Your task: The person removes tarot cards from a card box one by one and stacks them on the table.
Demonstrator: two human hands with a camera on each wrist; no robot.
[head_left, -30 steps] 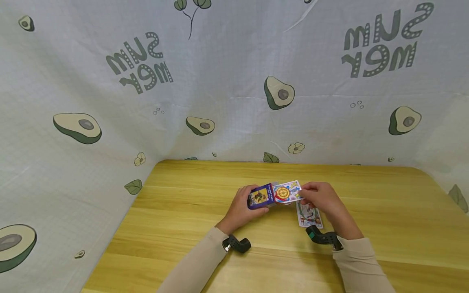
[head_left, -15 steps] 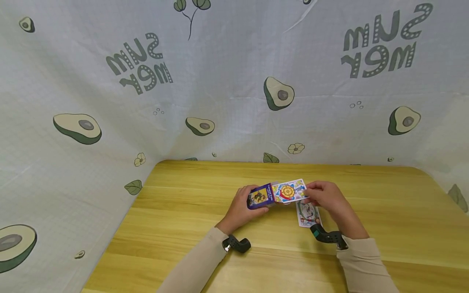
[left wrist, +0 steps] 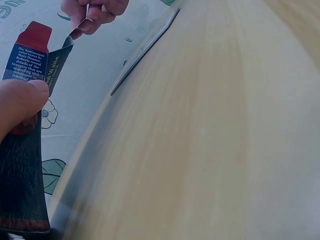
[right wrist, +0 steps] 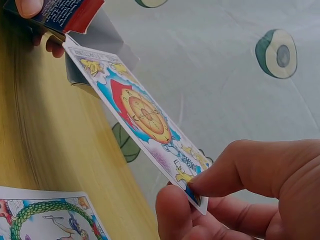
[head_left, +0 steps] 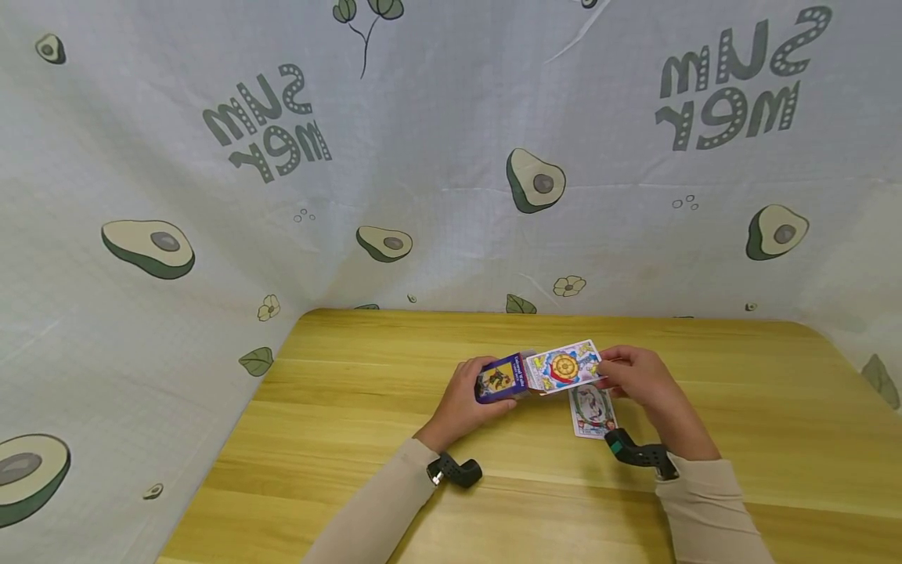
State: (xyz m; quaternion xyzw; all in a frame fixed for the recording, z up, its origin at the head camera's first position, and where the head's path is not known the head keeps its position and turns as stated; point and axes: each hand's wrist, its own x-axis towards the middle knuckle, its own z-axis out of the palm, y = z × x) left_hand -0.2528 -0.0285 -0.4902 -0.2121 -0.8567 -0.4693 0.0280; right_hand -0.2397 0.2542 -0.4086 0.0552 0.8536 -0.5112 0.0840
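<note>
My left hand grips a dark blue tarot card box, its thumb lying along one side in the left wrist view. The box's red-backed flap stands open. With thumb and fingers, my right hand pinches the outer end of a tarot card bearing an orange wheel. The card's other end is at the mouth of the box; whether its edge is still inside, I cannot tell. Below it, a second tarot card with a green wreath lies face up on the table.
The wooden table has rounded far corners. A pale cloth printed with avocados hangs behind and at the sides. Each wrist carries a black strap mount, the left mount and the right mount.
My right hand has moved to the right, drawing the wheel card out along the box's mouth. The left hand and box have stayed in place.
</note>
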